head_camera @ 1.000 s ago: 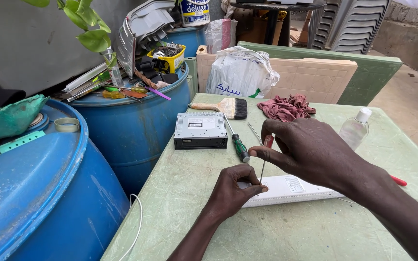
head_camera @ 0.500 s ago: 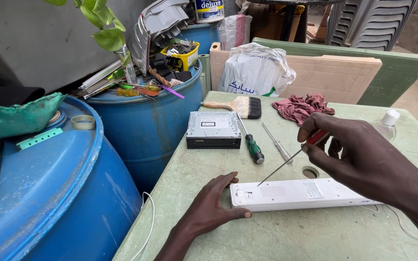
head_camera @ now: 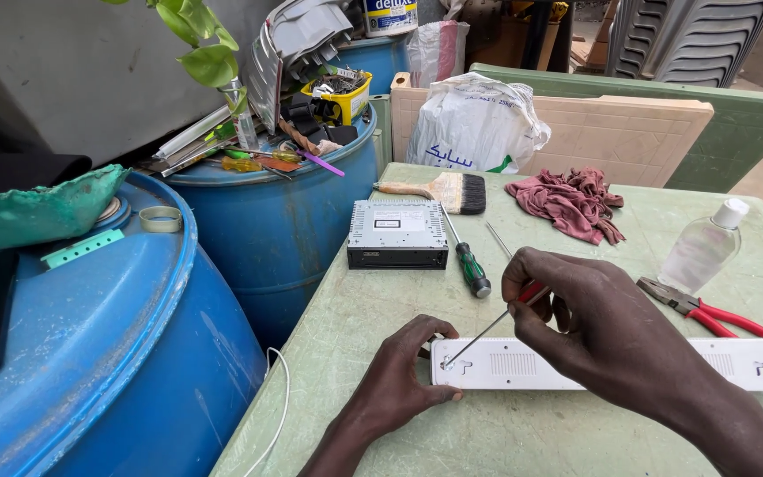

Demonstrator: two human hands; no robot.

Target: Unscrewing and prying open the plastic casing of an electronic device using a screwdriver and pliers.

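Two bare hands work over a long white plastic unit (head_camera: 611, 364) lying flat on the pale green table (head_camera: 381, 300) in the lower middle of the frame. The left hand (head_camera: 399, 380) rests on the unit's left end, fingers curled down over its edge and pressing it to the tabletop. The right hand (head_camera: 602, 322) hovers over the unit's middle, fingers pinched together on the red handle of a thin screwdriver (head_camera: 487, 331); the metal shaft slants down to the left and its tip meets the white surface near the left end. Just above the hands lies a green-handled screwdriver (head_camera: 470, 265), and beside it, higher in the frame, a grey car stereo (head_camera: 396, 232). A paintbrush (head_camera: 439, 191) and a crumpled reddish rag (head_camera: 571, 201) sit toward the table's far edge. Red-handled pliers (head_camera: 708, 314) and a small clear bottle (head_camera: 704, 246) lie at the right. Blue barrels (head_camera: 117, 353) fill the left side.
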